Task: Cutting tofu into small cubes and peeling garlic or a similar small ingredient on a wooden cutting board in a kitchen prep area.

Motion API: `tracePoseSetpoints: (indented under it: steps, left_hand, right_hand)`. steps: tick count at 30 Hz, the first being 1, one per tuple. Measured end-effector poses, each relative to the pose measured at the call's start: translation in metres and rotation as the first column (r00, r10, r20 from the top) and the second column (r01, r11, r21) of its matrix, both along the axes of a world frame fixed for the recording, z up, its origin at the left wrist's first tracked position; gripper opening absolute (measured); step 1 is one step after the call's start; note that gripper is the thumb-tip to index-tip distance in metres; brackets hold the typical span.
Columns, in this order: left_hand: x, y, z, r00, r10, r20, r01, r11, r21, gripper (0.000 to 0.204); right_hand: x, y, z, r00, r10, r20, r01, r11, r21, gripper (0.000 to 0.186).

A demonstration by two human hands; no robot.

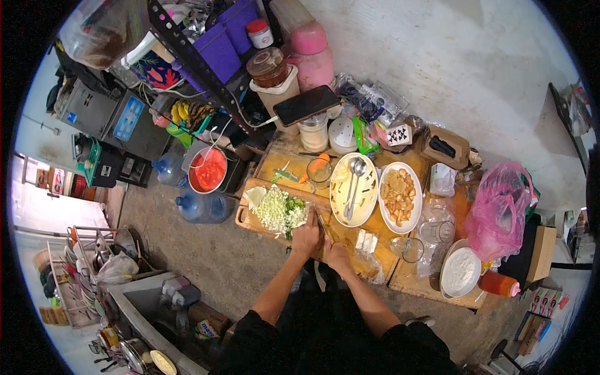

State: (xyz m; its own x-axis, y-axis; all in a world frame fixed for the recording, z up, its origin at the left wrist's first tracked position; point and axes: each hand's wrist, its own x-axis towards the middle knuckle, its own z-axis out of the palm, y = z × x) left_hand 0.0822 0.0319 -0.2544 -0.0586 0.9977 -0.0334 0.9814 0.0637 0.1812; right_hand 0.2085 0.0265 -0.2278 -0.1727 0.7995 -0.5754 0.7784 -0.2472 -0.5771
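Note:
My right hand point(338, 255) is closed round the handle of a knife point(321, 225), whose blade points away from me along the right side of the wooden cutting board point(247, 220). Close beside the blade, my left hand point(305, 235) rests on the board with its fingers bent together; what they press on is hidden. Just past those fingers lies a heap of chopped pale vegetable point(273, 209), with chopped green pieces point(296, 207) at its right side. A larger pale chunk point(255, 197) sits at the heap's left end.
Right of the board stand an oval dish with two spoons point(352, 194), an oval dish of brown chunks point(400, 199), drinking glasses point(410, 249) and a bowl of white powder point(461, 272). Behind it are a glass cup point(319, 171) and a cabled phone point(306, 105). A pink bag point(502, 212) stands far right.

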Motion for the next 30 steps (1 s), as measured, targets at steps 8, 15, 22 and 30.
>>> tracePoseSetpoints:
  steps: [8, 15, 22, 30]
  left_hand:
    - [0.002, -0.003, 0.004, 0.999, -0.019, -0.034, 0.016, 0.996, -0.085, 0.03]
    - [0.006, -0.005, 0.002, 0.994, 0.001, -0.109, -0.009, 0.997, -0.072, 0.028]
    - [-0.002, -0.004, -0.012, 0.991, -0.085, -0.103, 0.049, 0.947, -0.317, 0.037]
    - [0.001, -0.008, -0.011, 0.987, -0.065, -0.148, 0.042, 0.988, -0.148, 0.05]
  right_hand:
    - [-0.002, 0.008, -0.014, 0.98, -0.127, -0.151, 0.125, 0.992, -0.017, 0.068]
    - [-0.002, 0.006, -0.007, 0.987, -0.124, -0.103, 0.121, 0.992, -0.029, 0.072]
    - [-0.002, 0.007, -0.006, 0.998, -0.014, -0.063, 0.014, 1.0, -0.006, 0.073]
    - [0.002, 0.01, -0.012, 0.999, 0.046, 0.009, -0.047, 0.997, 0.054, 0.07]
